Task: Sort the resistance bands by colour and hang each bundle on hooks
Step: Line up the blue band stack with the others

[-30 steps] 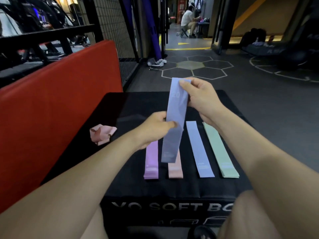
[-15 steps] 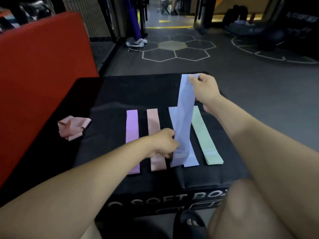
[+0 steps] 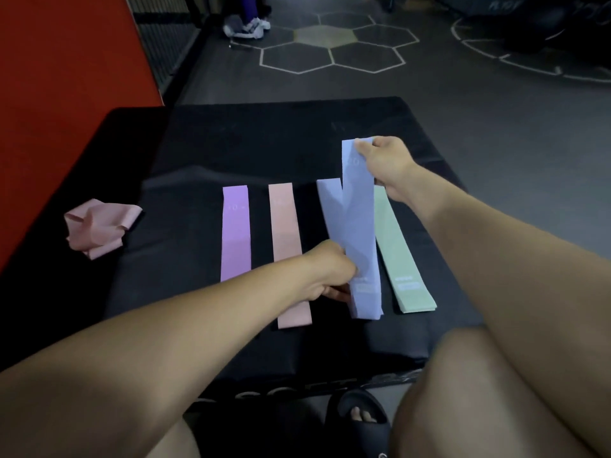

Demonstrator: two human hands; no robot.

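Flat bands lie side by side on the black soft box (image 3: 264, 143): a purple band (image 3: 235, 233), a peach band (image 3: 286, 226), a blue band (image 3: 327, 200) and a green band (image 3: 393, 246). A second blue band (image 3: 358, 209) is stretched over the lying blue one. My right hand (image 3: 386, 163) pinches its far end, and my left hand (image 3: 330, 269) grips its near part low over the box. A crumpled pink band (image 3: 99, 226) lies apart at the left.
A red padded mat (image 3: 66, 77) stands along the left side of the box. Dark gym floor with white hexagon markings (image 3: 330, 44) stretches beyond. A pair of shoes (image 3: 246, 28) sits at the far end. My knee and a black sandal (image 3: 357, 414) are below the box.
Both hands have lowered the held blue band toward the box, over the blue band that lies there. The camera has tilted further down.
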